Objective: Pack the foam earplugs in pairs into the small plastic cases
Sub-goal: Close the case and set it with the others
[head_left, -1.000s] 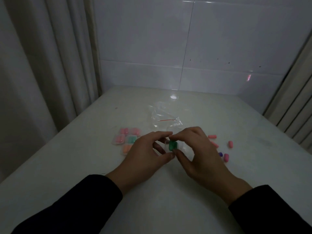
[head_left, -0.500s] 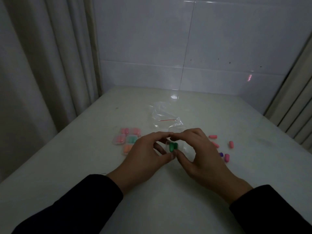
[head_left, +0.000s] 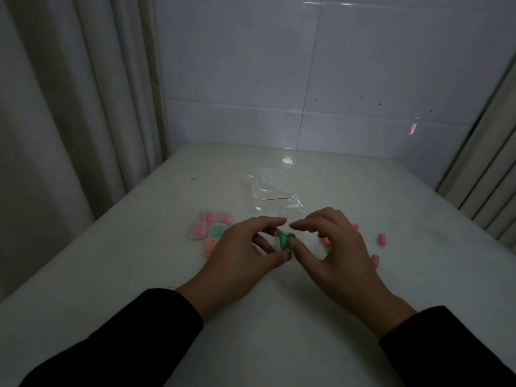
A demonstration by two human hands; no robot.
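Our right hand (head_left: pixel 339 256) has loosened: its forefinger, which met the left forefinger over the little clear case (head_left: pixel 282 241) a moment ago, has lifted away, leaving a gap between the fingertips. Its thumb now presses on the green earplugs (head_left: pixel 285 241) inside. Our left hand (head_left: pixel 240 259) has tilted the case more upright.
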